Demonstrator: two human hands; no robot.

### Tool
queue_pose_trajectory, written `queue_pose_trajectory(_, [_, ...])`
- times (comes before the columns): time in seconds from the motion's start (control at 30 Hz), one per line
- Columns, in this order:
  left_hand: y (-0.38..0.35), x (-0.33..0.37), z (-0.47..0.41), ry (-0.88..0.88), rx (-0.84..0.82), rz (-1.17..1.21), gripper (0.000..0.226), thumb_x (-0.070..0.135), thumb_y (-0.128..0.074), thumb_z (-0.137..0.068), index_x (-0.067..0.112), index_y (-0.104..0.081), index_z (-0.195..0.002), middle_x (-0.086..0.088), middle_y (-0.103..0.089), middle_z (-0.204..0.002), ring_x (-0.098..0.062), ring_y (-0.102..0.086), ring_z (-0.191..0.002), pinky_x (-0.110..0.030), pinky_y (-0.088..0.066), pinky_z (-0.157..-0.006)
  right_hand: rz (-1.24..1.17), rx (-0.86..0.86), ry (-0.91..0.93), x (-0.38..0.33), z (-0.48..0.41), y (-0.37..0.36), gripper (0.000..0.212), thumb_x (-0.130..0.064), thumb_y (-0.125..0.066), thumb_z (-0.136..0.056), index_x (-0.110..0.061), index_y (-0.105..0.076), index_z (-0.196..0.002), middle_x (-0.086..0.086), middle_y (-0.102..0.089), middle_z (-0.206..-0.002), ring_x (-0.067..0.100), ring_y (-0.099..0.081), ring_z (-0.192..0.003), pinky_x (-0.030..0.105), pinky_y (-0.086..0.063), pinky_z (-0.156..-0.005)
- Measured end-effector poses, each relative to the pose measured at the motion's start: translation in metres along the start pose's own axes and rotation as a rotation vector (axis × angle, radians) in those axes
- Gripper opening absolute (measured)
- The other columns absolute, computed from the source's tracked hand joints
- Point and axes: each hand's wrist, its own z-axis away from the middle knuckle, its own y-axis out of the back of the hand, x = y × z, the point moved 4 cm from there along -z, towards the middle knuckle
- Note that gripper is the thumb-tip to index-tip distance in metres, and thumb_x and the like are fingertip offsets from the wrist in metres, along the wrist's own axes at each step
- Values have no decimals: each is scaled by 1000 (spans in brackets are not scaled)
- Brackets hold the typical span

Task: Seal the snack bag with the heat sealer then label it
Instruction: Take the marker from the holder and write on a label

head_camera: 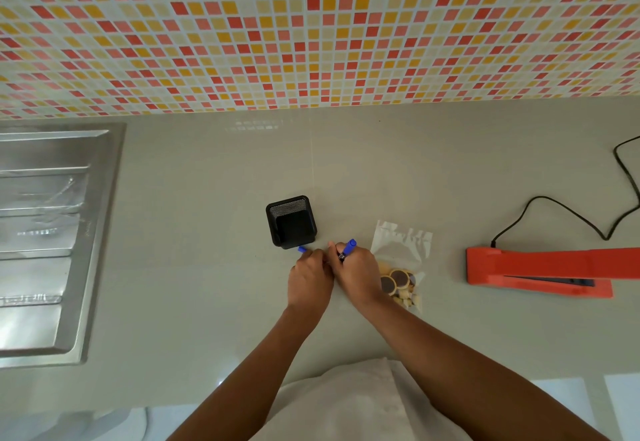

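Note:
A clear snack bag (401, 253) with round biscuits in its lower half lies flat on the grey counter (207, 267). Just left of it my right hand (356, 272) grips a blue marker (347, 249) that points up and to the right. My left hand (310, 276) is pressed against the right one and pinches a small blue piece (302, 249), which looks like the marker's cap. The orange heat sealer (540, 269) lies to the right of the bag, its black cord (568, 213) running off to the right.
A black mesh holder (291, 221) stands directly beyond my hands. A steel sink drainboard (48, 232) fills the left side. A mosaic tile wall (311, 31) backs the counter. My white garment (346, 402) shows at the bottom edge.

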Motion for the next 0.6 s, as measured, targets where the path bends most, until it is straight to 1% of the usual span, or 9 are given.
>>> queue_pose_trajectory(0.07, [0,0,0,6,7,2,18,12,-49,-97,4,-62,-88,-13,-68,-87,-21,-58,-70,-25,-41,-63,-14,31,12,1,0,1,61,-58,-31,-93,-12,-58,-65,1,-52,-54,17,-48,-48,24,-35,-49])
queue_pose_trajectory(0.17, [1,-2,0,15,22,20,16,11,-51,-95,5,-62,-84,-13,-68,-83,-17,-51,-65,-25,-40,-61,-33,36,26,2,1,2,63,-60,-29,-92,-11,-57,-64,1,-51,-53,18,-48,-48,26,-36,-49])
queue_pose_trajectory(0.23, [0,-4,-1,25,26,46,14,13,-55,-94,6,-63,-84,-11,-70,-81,-16,-53,-64,-24,-39,-60,-48,39,36,2,1,3,60,-57,-31,-93,-12,-56,-63,0,-50,-53,19,-48,-48,29,-38,-49])
queue_pose_trajectory(0.33, [0,-7,-3,39,22,75,13,18,-60,-93,8,-67,-89,-8,-72,-82,-17,-61,-67,-21,-42,-61,-74,44,66,0,2,6,47,-48,-39,-96,-16,-50,-63,-1,-47,-53,20,-47,-48,33,-39,-49])
queue_pose_trajectory(0.43, [0,-8,-4,46,23,91,11,18,-62,-92,8,-67,-91,-7,-72,-84,-20,-66,-73,-22,-46,-63,-100,55,81,-4,3,8,49,-47,-37,-96,-14,-51,-62,3,-48,-53,24,-47,-48,38,-40,-49])
queue_pose_trajectory(0.6, [0,-8,-4,53,28,93,10,17,-62,-91,8,-66,-90,-7,-71,-82,-20,-64,-71,-23,-46,-63,-106,92,104,-5,4,12,43,-45,-38,-96,-19,-46,-62,4,-47,-52,22,-45,-46,35,-37,-47])
